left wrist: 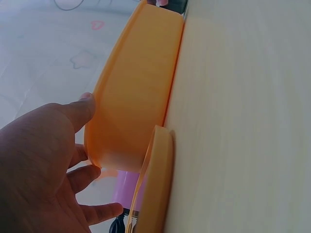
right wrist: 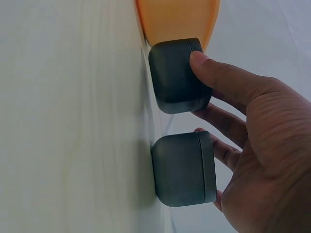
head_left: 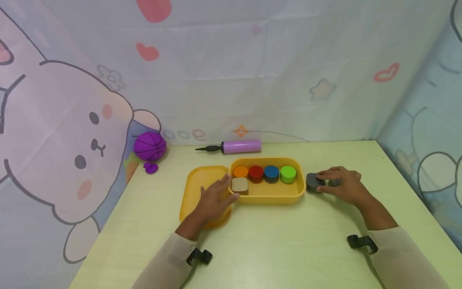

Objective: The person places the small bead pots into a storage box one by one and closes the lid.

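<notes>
With four round pots (head_left: 256, 174) and one beige square pot (head_left: 240, 184) already inside the yellow box (head_left: 267, 200), my left hand (head_left: 215, 199), loosely spread, touches its end, while my right hand (head_left: 343, 185) pinches one charcoal pot (right wrist: 172, 77), beside a second charcoal pot (right wrist: 180, 170), both left outside toward the desk's (head_left: 274, 241) right edge.

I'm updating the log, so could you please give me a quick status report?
Left grip touching yellow box's left end. Right grip pinching dark container, outside box's right end. Possibly in the way: box's right wall.
</notes>
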Action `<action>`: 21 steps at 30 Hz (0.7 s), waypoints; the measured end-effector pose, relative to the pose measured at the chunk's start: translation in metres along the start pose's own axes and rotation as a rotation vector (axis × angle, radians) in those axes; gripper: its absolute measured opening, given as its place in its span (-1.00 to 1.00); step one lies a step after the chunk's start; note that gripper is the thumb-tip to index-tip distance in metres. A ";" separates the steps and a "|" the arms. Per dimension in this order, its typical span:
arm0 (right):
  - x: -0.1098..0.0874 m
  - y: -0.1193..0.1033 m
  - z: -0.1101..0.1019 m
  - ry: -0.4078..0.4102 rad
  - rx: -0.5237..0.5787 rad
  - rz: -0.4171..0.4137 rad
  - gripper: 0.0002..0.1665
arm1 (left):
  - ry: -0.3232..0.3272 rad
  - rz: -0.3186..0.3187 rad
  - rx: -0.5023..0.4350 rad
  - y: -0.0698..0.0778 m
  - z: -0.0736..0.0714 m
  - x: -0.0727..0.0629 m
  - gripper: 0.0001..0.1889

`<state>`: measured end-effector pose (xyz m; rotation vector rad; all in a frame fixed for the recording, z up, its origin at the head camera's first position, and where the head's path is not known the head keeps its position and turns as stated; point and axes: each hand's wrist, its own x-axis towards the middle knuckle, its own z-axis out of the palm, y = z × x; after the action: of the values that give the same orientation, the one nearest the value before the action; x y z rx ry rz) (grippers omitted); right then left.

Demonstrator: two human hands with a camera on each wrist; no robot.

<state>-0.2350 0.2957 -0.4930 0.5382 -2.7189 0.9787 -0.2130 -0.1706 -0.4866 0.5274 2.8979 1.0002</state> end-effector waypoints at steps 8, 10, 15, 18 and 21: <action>0.003 -0.003 0.003 0.118 -0.006 -0.016 -0.49 | 0.008 0.017 -0.024 -0.001 0.000 0.000 -0.19; 0.003 -0.005 0.004 0.140 -0.021 -0.003 -0.49 | 0.009 0.019 -0.024 0.000 0.001 0.000 -0.19; 0.006 -0.009 0.009 0.221 -0.045 0.003 -0.47 | 0.004 0.008 -0.021 0.001 0.001 -0.002 -0.19; 0.007 -0.013 0.010 0.292 -0.041 -0.015 -0.45 | 0.007 0.004 -0.020 0.002 0.001 -0.002 -0.18; 0.008 -0.020 0.009 0.365 -0.042 -0.022 -0.45 | 0.010 0.006 -0.022 0.002 0.001 -0.001 -0.18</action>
<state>-0.2349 0.2734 -0.4863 0.3412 -2.3972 0.9104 -0.2112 -0.1693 -0.4863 0.5324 2.8918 1.0371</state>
